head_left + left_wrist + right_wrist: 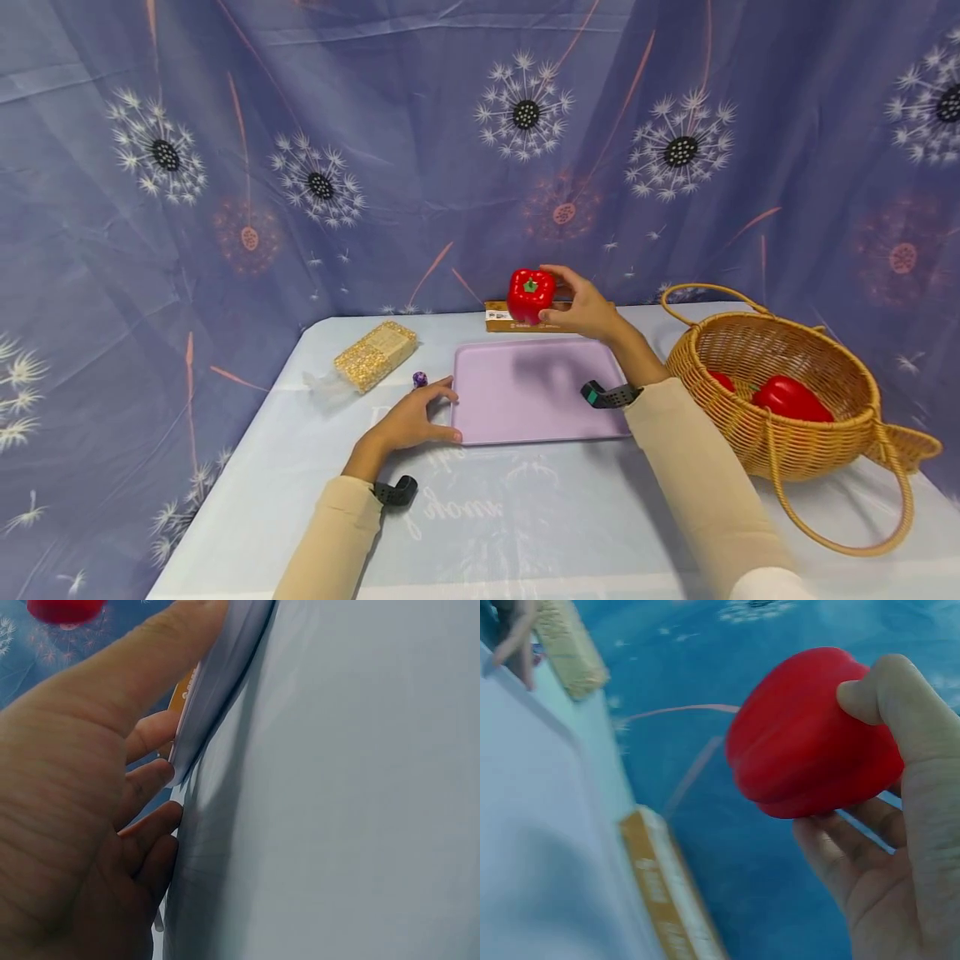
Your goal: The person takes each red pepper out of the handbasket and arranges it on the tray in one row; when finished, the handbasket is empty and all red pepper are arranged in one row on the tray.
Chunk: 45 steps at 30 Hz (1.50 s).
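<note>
My right hand (587,310) holds a red bell pepper (531,294) in the air above the far side of a lilac tray (536,392), its green stem facing the head camera. In the right wrist view the thumb lies on one side of the pepper (810,735) and the fingers on the other. My left hand (416,418) rests at the tray's left edge, with thumb and fingers spread apart. The thumb touches near the front corner, and the left wrist view shows fingertips (166,771) right at the rim.
A wicker basket (738,429) with red vegetables (791,398) inside stands at the right. Behind the tray lies a long orange-brown box (497,317). A bag of yellow kernels (375,357) and a small purple item (420,380) sit at the left. A patterned curtain (420,167) hangs behind.
</note>
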Each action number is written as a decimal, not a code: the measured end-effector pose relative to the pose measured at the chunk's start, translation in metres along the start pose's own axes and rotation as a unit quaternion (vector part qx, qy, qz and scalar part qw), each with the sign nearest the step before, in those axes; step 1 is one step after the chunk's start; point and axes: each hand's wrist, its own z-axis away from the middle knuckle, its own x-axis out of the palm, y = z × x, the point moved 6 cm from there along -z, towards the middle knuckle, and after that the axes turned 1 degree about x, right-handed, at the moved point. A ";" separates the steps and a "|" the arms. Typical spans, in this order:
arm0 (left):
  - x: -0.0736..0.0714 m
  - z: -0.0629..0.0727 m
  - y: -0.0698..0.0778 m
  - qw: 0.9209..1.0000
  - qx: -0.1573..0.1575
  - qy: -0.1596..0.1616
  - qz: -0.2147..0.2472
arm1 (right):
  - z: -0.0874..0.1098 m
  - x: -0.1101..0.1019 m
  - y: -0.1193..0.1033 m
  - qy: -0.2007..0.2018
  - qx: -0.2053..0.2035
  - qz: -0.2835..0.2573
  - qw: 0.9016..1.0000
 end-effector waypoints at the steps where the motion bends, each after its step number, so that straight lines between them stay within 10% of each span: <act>1: 0.000 -0.001 0.001 1.000 0.002 0.000 0.002 | -0.003 0.007 0.006 0.006 0.000 -0.003 1.000; 20: 0.004 -0.007 0.003 1.000 0.008 -0.001 -0.001 | -0.016 0.103 0.071 0.045 0.040 -0.057 0.997; 45: 0.003 0.000 -0.001 1.000 -0.007 0.001 -0.013 | -0.012 0.133 0.093 0.049 0.090 -0.085 0.991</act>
